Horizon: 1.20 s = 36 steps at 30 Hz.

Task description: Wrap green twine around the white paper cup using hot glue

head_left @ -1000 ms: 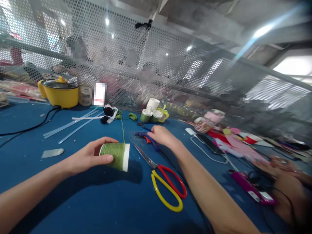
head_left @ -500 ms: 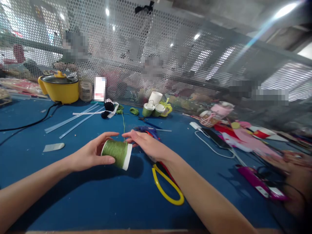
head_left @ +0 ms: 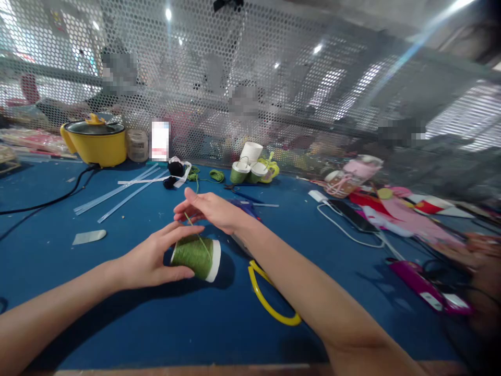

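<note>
My left hand (head_left: pixel 154 258) grips a white spool of green yarn (head_left: pixel 193 257) from its left side, thumb below and fingers over the top. The spool lies tilted on its side just over the blue table, its white end to the right. Above it, my right hand (head_left: pixel 213 209) is closed with the green yarn strand (head_left: pixel 201 237) running from its fingers down onto the spool. More of that strand leads back to small green yarn coils (head_left: pixel 216 176). Scissors with yellow handles (head_left: pixel 270 303) lie partly under my right forearm.
A yellow electric pot (head_left: pixel 96 143), a glass jar (head_left: pixel 138 146) and a lit phone (head_left: pixel 159 141) stand at the back left. Clear glue sticks (head_left: pixel 129 196) lie before them. More spools (head_left: pixel 240 171) stand by the mesh screen. At right are a phone (head_left: pixel 352 215), a purple box (head_left: pixel 426 287) and another person's hand.
My right hand has moved left over the spool, drawing the yarn across it. The spool and my left hand have shifted slightly right and down.
</note>
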{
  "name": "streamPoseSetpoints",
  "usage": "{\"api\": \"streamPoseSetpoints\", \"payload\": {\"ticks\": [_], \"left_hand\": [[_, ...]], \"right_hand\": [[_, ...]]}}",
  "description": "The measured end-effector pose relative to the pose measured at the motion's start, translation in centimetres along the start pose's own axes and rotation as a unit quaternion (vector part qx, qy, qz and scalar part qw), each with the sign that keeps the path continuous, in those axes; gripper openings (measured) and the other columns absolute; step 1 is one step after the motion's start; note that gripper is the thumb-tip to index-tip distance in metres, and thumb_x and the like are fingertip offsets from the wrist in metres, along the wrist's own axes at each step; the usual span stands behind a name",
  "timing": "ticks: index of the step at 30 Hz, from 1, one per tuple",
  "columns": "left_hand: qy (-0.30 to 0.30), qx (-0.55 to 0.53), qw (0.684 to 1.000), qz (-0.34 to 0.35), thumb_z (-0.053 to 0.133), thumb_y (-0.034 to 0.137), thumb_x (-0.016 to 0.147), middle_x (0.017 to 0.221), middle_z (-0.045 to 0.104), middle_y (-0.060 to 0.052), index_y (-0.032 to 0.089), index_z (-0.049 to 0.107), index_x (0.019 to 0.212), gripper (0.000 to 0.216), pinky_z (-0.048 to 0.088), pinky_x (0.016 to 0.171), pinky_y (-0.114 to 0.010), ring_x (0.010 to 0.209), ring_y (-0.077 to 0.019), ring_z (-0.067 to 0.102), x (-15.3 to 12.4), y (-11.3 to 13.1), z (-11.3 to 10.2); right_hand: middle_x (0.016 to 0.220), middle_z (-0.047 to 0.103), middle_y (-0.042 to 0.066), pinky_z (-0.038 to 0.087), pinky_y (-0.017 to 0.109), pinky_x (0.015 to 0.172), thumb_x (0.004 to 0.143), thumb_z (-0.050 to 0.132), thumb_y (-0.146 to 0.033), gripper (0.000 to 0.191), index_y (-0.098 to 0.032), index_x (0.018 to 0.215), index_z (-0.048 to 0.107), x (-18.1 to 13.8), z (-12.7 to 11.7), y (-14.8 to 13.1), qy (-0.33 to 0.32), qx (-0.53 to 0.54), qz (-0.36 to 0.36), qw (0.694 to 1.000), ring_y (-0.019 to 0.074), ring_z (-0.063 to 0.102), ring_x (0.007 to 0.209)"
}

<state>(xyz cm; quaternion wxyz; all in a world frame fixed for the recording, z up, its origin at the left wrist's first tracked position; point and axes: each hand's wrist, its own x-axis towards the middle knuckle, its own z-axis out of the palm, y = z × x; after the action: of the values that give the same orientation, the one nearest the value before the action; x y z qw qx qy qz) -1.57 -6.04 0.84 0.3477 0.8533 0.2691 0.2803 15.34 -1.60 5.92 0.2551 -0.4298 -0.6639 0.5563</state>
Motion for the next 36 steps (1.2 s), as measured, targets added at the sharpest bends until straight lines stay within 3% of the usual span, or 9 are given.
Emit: {"api": "streamPoseSetpoints", "payload": {"ticks": [3, 7, 11, 14, 17, 20, 27, 31, 36], "left_hand": [[-0.007, 0.034, 0.999, -0.006, 0.065, 0.035, 0.074, 0.118, 0.049, -0.009, 0.024, 0.049, 0.119, 0.049, 0.039, 0.094, -0.039, 0.112, -0.0293, 0.046, 0.2, 0.3, -0.3], [0.004, 0.018, 1.000, -0.023, 0.063, 0.035, 0.075, 0.108, 0.052, -0.008, 0.023, 0.048, 0.117, 0.046, 0.045, 0.083, -0.034, 0.096, -0.0237, 0.053, 0.3, 0.5, -0.5], [0.032, -0.048, 0.997, -0.055, 0.063, 0.034, 0.076, 0.111, 0.051, -0.006, 0.025, 0.046, 0.117, 0.045, 0.046, 0.081, -0.032, 0.096, -0.0226, 0.054, 0.2, 0.0, -0.4], [0.044, -0.103, 0.988, -0.104, 0.063, 0.034, 0.075, 0.108, 0.053, -0.006, 0.023, 0.042, 0.116, 0.048, 0.047, 0.079, -0.033, 0.090, -0.0220, 0.057, 0.3, -0.2, -0.2], [0.053, -0.135, 0.981, -0.129, 0.066, 0.034, 0.072, 0.105, 0.055, -0.006, 0.022, 0.041, 0.115, 0.051, 0.048, 0.079, -0.034, 0.089, -0.0225, 0.058, 0.4, -0.2, -0.1], [0.066, -0.132, 0.981, -0.124, 0.068, 0.032, 0.070, 0.103, 0.056, -0.005, 0.022, 0.042, 0.112, 0.051, 0.046, 0.083, -0.036, 0.091, -0.0225, 0.057, 0.6, -0.1, 0.0], [0.097, -0.129, 0.980, -0.113, 0.065, 0.026, 0.068, 0.101, 0.055, -0.005, 0.021, 0.044, 0.110, 0.048, 0.049, 0.078, -0.037, 0.086, -0.0206, 0.058, 0.7, -0.5, -0.1], [0.106, -0.111, 0.984, -0.092, 0.063, 0.022, 0.069, 0.102, 0.055, -0.006, 0.021, 0.044, 0.112, 0.047, 0.048, 0.082, -0.039, 0.089, -0.0211, 0.057, 0.7, -1.1, -0.2], [0.097, -0.131, 0.983, -0.089, 0.064, 0.024, 0.071, 0.102, 0.057, -0.006, 0.021, 0.043, 0.114, 0.049, 0.047, 0.084, -0.039, 0.093, -0.0218, 0.057, 0.7, -1.4, -0.4]], "right_hand": [[0.073, 0.068, 0.007, 0.048, 0.022, 0.059, 0.089, 0.035, -0.048, 0.046, -0.013, 0.082, 0.063, 0.9, -0.8, 0.9, 0.012, -0.154, 0.035, 0.987, 0.0120, 0.061, 0.064], [0.065, 0.065, 0.005, 0.043, 0.024, 0.051, 0.090, 0.035, -0.043, 0.038, -0.016, 0.079, 0.059, 0.2, -4.7, 1.9, 0.181, -0.307, 0.053, 0.933, 0.0119, 0.057, 0.051], [0.070, 0.064, 0.008, 0.042, 0.029, 0.058, 0.085, 0.046, -0.034, 0.024, -0.018, 0.071, 0.057, -3.1, -9.5, 3.2, 0.292, -0.397, 0.101, 0.864, 0.0191, 0.059, 0.067], [0.061, 0.061, 0.008, 0.043, 0.032, 0.062, 0.074, 0.061, -0.025, 0.021, -0.019, 0.055, 0.055, -5.1, -11.1, 5.1, 0.277, -0.439, 0.165, 0.838, 0.0227, 0.059, 0.069], [0.073, 0.063, 0.006, 0.046, 0.033, 0.067, 0.074, 0.063, -0.026, 0.013, -0.016, 0.066, 0.060, -5.5, -11.1, 7.2, 0.257, -0.449, 0.206, 0.831, 0.0191, 0.059, 0.073], [0.094, 0.062, 0.009, 0.046, 0.035, 0.076, 0.079, 0.058, -0.023, 0.012, -0.013, 0.087, 0.060, -4.7, -10.5, 8.3, 0.275, -0.440, 0.206, 0.830, 0.0188, 0.058, 0.086], [0.097, 0.063, 0.013, 0.045, 0.030, 0.072, 0.073, 0.055, -0.015, 0.030, -0.013, 0.103, 0.053, -6.1, -9.5, 5.5, 0.342, -0.348, 0.137, 0.862, 0.0213, 0.060, 0.087], [0.066, 0.061, 0.004, 0.045, 0.025, 0.056, 0.074, 0.055, -0.032, 0.021, -0.014, 0.083, 0.055, -8.6, -7.6, 3.0, 0.263, -0.177, 0.071, 0.946, 0.0143, 0.057, 0.060], [0.056, 0.055, 0.000, 0.044, 0.025, 0.049, 0.073, 0.056, -0.041, 0.027, -0.015, 0.081, 0.059, -10.0, -4.0, 1.7, 0.231, -0.148, 0.042, 0.961, 0.0120, 0.052, 0.049]]}}
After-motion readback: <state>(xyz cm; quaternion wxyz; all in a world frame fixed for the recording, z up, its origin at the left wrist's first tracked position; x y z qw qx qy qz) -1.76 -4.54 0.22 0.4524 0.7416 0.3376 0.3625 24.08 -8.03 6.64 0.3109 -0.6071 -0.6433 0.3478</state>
